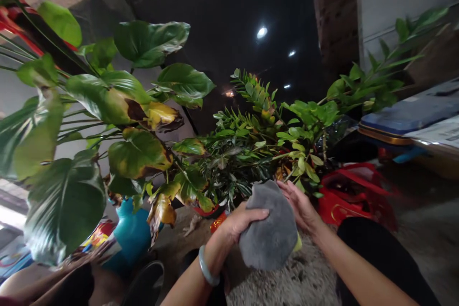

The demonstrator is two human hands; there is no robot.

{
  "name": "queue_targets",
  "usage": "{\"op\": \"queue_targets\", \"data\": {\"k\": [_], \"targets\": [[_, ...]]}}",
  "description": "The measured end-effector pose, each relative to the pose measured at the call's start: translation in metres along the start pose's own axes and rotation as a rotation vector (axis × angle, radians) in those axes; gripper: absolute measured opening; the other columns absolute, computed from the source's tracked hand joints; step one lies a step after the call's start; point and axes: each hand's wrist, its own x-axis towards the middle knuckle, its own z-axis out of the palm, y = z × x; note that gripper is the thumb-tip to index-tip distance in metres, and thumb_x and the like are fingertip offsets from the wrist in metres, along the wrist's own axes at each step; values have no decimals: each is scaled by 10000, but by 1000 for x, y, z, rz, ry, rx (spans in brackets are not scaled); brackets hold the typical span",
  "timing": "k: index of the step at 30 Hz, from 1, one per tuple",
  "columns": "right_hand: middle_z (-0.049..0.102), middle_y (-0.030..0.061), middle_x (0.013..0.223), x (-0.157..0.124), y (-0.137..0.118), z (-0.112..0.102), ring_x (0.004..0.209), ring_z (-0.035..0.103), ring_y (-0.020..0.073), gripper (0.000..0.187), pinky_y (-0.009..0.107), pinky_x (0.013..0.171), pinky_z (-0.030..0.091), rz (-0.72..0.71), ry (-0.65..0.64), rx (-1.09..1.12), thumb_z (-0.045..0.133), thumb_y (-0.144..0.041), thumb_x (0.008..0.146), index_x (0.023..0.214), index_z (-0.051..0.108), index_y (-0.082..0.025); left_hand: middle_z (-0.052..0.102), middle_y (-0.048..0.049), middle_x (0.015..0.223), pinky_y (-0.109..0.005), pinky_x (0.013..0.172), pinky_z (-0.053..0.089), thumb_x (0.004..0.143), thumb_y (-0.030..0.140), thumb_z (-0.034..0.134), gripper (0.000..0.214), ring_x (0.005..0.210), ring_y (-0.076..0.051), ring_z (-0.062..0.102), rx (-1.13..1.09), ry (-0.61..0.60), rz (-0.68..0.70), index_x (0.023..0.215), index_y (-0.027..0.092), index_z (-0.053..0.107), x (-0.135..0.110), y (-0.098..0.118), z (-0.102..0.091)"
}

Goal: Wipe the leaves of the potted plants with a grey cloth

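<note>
A grey cloth [269,229] sits between my two hands, low in the middle of the head view. My left hand [241,221], with a pale bangle on its wrist, grips the cloth from the left, thumb over its top. My right hand [300,205] lies against the cloth's right side with fingers stretched flat, pressing it. A bit of yellow-green leaf shows at the cloth's lower right edge. Just beyond the hands stands a small-leaved green plant [251,148].
A big-leaved plant [107,119] with yellowing, browned leaves fills the left, above a teal pot [131,234]. A red bag [353,193] lies at right beside a blue and gold box [405,119]. A brick wall and a dark panel rise behind. The floor is rough concrete.
</note>
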Motion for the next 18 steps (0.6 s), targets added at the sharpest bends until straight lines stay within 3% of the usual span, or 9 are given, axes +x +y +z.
{"op": "queue_targets", "data": {"k": [3, 6, 8, 10, 13, 15, 18], "targets": [[736, 69, 1035, 0, -1, -5, 1089, 617, 309, 344, 433, 864, 482, -23, 40, -27, 631, -547, 717, 908, 707, -272, 741, -67, 822, -357, 761, 507, 531, 283, 858, 461, 720, -228, 665, -87, 39, 179, 943, 132, 717, -4, 46, 5], [719, 90, 1056, 2, -2, -8, 1097, 604, 314, 388, 431, 861, 472, -35, 97, -67, 615, -576, 715, 915, 711, -257, 738, -62, 807, -372, 813, 514, 649, 287, 788, 395, 757, -236, 681, -273, 70, 272, 1000, 135, 691, 16, 75, 11], [725, 93, 1014, 2, -2, -7, 1073, 612, 314, 374, 435, 850, 471, -33, 99, -69, 625, -569, 705, 891, 706, -254, 725, -58, 730, -375, 811, 521, 707, 282, 734, 314, 722, -231, 684, -318, 91, 173, 971, 120, 683, 34, 68, 13], [741, 77, 918, 1, -2, -4, 1026, 632, 315, 325, 437, 830, 481, -41, 95, -52, 652, -541, 681, 835, 694, -257, 712, -47, 657, -371, 771, 529, 739, 268, 693, 232, 650, -216, 672, -273, 115, -3, 917, 121, 678, 45, 43, 11], [751, 59, 845, -4, -3, 1, 989, 648, 331, 303, 442, 813, 496, -33, 61, -17, 686, -517, 646, 794, 683, -253, 723, -46, 674, -353, 765, 523, 711, 245, 705, 215, 636, -197, 664, -181, 71, -146, 889, 127, 684, 35, 1, 5], [752, 60, 887, -6, -4, 2, 1015, 642, 337, 331, 446, 827, 496, -23, 33, -7, 684, -528, 652, 830, 691, -249, 739, -56, 741, -352, 793, 513, 645, 237, 758, 305, 694, -204, 675, -146, 5, -120, 921, 123, 696, 15, -8, 1], [742, 63, 969, -6, -6, -4, 1077, 616, 329, 340, 444, 859, 487, -37, 27, -31, 652, -538, 690, 883, 695, -262, 749, -64, 847, -362, 815, 504, 569, 238, 819, 450, 790, -237, 678, -104, -3, 57, 990, 131, 701, -11, 17, 3]]}}
